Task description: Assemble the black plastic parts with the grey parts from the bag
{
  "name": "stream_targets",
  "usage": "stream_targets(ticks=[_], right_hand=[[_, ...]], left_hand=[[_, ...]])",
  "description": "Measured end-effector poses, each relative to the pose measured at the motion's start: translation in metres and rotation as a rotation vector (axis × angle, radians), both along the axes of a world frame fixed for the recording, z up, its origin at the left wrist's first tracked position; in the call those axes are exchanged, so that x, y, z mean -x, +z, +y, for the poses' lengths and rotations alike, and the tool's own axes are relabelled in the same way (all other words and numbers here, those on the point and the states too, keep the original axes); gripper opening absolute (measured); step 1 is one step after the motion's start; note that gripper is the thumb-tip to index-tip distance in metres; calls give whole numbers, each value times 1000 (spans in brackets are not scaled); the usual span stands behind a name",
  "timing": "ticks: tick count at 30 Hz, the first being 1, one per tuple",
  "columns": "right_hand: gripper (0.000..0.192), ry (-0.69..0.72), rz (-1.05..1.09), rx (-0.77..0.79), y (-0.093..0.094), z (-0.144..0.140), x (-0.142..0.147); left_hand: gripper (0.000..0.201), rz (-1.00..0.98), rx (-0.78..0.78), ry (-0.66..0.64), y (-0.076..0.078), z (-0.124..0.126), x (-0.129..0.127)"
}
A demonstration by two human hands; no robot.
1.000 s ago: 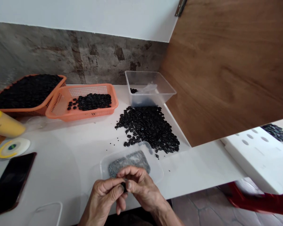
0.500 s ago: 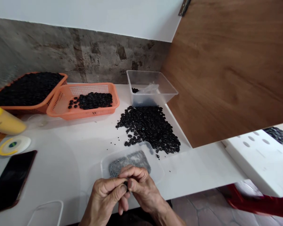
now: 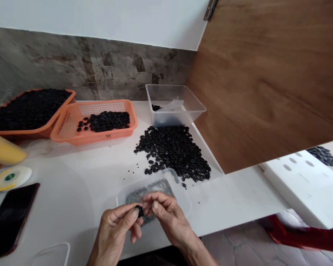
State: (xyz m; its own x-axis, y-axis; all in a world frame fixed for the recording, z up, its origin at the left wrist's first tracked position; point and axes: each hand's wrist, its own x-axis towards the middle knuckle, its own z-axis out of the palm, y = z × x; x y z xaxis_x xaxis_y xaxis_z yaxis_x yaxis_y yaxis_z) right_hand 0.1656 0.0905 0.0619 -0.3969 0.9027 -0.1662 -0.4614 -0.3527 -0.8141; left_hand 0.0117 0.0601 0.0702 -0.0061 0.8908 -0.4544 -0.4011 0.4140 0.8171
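Observation:
My left hand [image 3: 115, 229] pinches a small black oval piece [image 3: 139, 211] between thumb and forefinger. Just to its right is my right hand [image 3: 169, 218], its fingers bent towards the piece and the thumb apart from the forefinger; I see nothing held in it. Beneath both hands lies a clear plastic tray [image 3: 183, 201] containing a mass of tiny grey metallic parts [image 3: 163, 186], partly covered by my fingers. Beyond the tray spreads a heap of black oval pieces [image 3: 174, 147], some showing holes.
A clear bin [image 3: 177, 114] stands behind the heap. At left are an orange basket [image 3: 63, 129] with black pieces, a fuller orange basket [image 3: 47, 129], a yellow cup [image 3: 5, 151], a tape roll [image 3: 11, 178] and a phone [image 3: 12, 218]. A brown wooden panel [image 3: 266, 85] slants at right.
My right hand has drawn slightly away from the black piece, its thumb lifting off. My left hand has shifted a little left, still pinching the piece. The whole view has shifted slightly.

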Motion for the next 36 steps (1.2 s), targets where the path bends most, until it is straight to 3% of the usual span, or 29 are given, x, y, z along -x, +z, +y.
stream_targets(ticks=[6,9,17,25,28,30,32,36], right_hand=[[23,-19,-208,-203,10,-6,-1],[17,-32,-193,-266,16,-8,1],[17,26,-46,-101,8,-10,3],[14,64,-251,-224,9,-6,-2],[7,80,-545,-262,6,21,-2],[8,92,-631,-333,16,51,10],[8,51,-578,-450,39,89,29],[31,-115,-599,-580,88,154,54]], left_hand=[[36,119,-51,-1,-9,-3,0],[39,150,-65,-32,-7,-6,2],[39,19,-53,-89,-3,-9,4],[49,88,-137,-158,-25,-1,2],[49,156,-171,-42,-31,1,2],[47,181,-180,32,-32,0,2],[46,194,-188,49,-32,-2,2],[51,266,-196,35,-36,-8,3]])
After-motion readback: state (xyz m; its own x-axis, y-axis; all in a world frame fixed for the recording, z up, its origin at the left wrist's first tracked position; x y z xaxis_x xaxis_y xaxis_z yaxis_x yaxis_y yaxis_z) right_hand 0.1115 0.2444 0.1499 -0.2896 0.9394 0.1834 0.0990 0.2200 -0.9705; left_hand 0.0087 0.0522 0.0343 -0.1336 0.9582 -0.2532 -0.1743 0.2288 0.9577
